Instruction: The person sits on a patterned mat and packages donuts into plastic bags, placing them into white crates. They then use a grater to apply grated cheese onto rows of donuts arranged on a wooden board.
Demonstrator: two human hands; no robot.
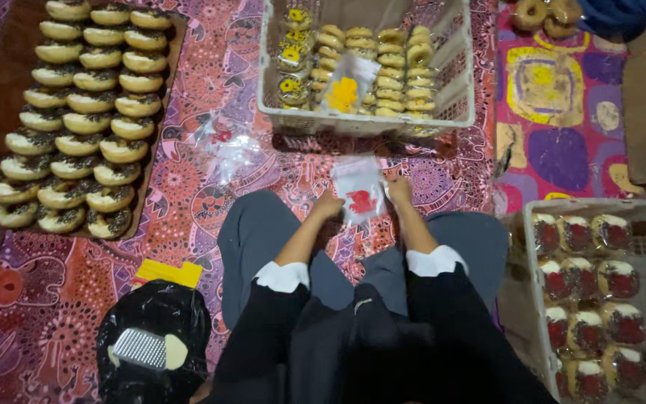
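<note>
Between the knees, over the patterned cloth (pixel 188 187), both hands held one clear bag (pixel 359 191) with a red print. Left hand (pixel 328 205) gripped its left edge, fingers closed on the plastic. Right hand (pixel 398 190) pinched the upper right edge, fingers likewise closed on it. Bag hung just above the cloth, roughly upright, mouth toward the crate ahead; whether anything was inside could not be told.

White crate (pixel 457 82) sat directly beyond the bag, holding rows of bagged doughnuts (pixel 390 63), plain ones right, yellow-topped ones left, with a loose bag bearing a yellow print lying on top. More empty bags (pixel 226 146) lay on the cloth left of the crate.

Far left, a brown board (pixel 9 82) carried rows of iced doughnuts (pixel 87 101). At right, a second crate (pixel 528 247) held wrapped doughnuts with red and white topping (pixel 585 280). Near the left knee lay a black bag (pixel 151 340) with a metal grater on it, a yellow item just beside.
</note>
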